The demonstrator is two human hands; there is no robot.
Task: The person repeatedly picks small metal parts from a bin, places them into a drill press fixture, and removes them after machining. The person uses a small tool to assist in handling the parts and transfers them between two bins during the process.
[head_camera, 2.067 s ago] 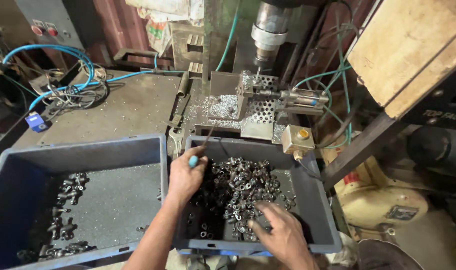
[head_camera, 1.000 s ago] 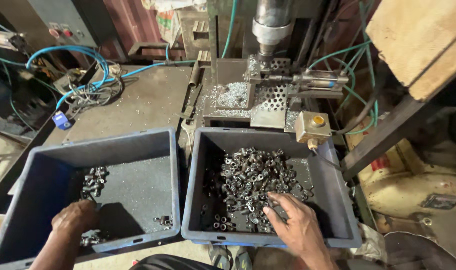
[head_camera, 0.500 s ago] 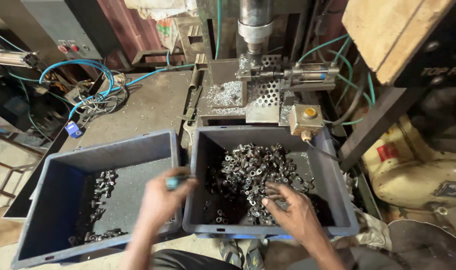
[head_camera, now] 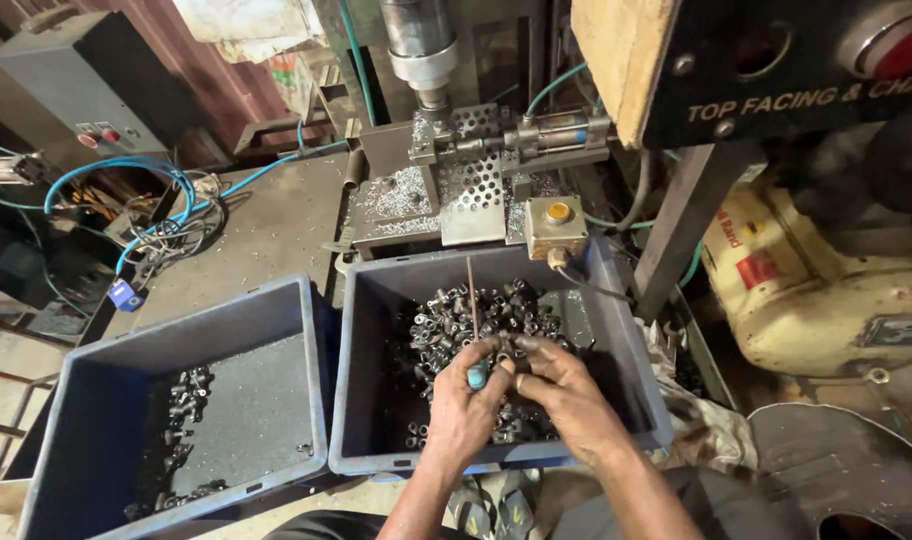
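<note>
A cluttered workshop: a grey metal surface strewn with shavings carries a drill press with a perforated plate and a small box with a yellow button; blue hoses coil at the left. In front stand two blue-grey bins side by side. The left bin holds only a few small dark metal parts along its left side. The right bin is well filled with the same parts. Both hands meet over the right bin's heap, touching. The left hand is closed around a thin rod with a teal handle, its shaft pointing away, up over the parts. The right hand has its fingertips pinched together at the rod's base, seemingly on a small part, though what they grip is too small to tell.
</note>
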